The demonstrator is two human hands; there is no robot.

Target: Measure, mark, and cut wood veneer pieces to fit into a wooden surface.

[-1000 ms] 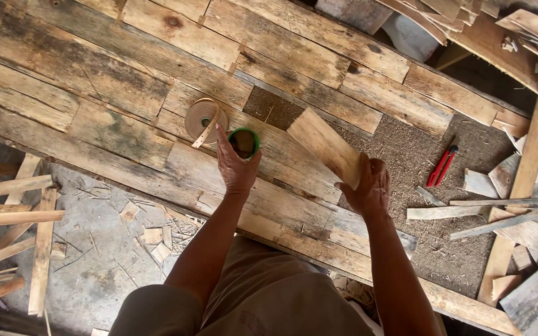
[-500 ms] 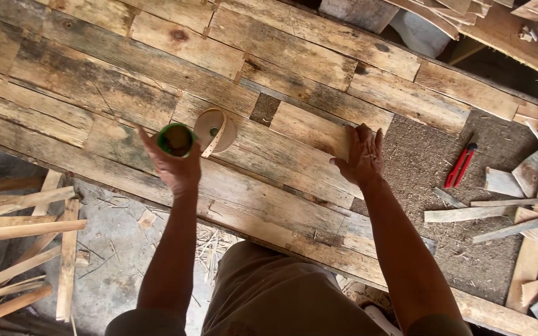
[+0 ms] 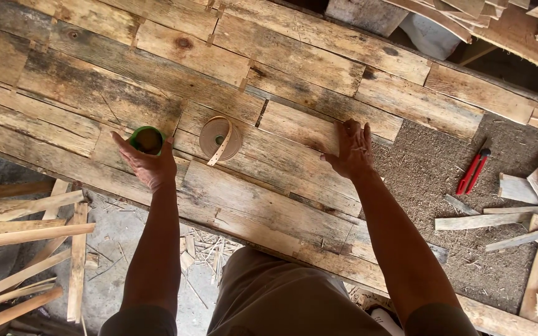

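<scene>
My left hand [image 3: 147,163] grips a small green cup [image 3: 146,138] and holds it at the plank top, left of a roll of tan edge tape [image 3: 220,139] with a loose strip hanging off it. My right hand [image 3: 351,149] lies flat, fingers spread, on a short pale board [image 3: 300,127] that sits in line with the other weathered planks [image 3: 94,87] of the work surface.
Red-handled pliers [image 3: 474,172] lie on a sawdust-covered patch at the right, among wood offcuts [image 3: 524,211]. Thin wooden slats [image 3: 26,230] are piled on the floor at the lower left. More boards are stacked at the top right.
My left hand carried the green cup leftward, from right of the tape roll to its left. My right hand laid the short board down flat and now presses on it.
</scene>
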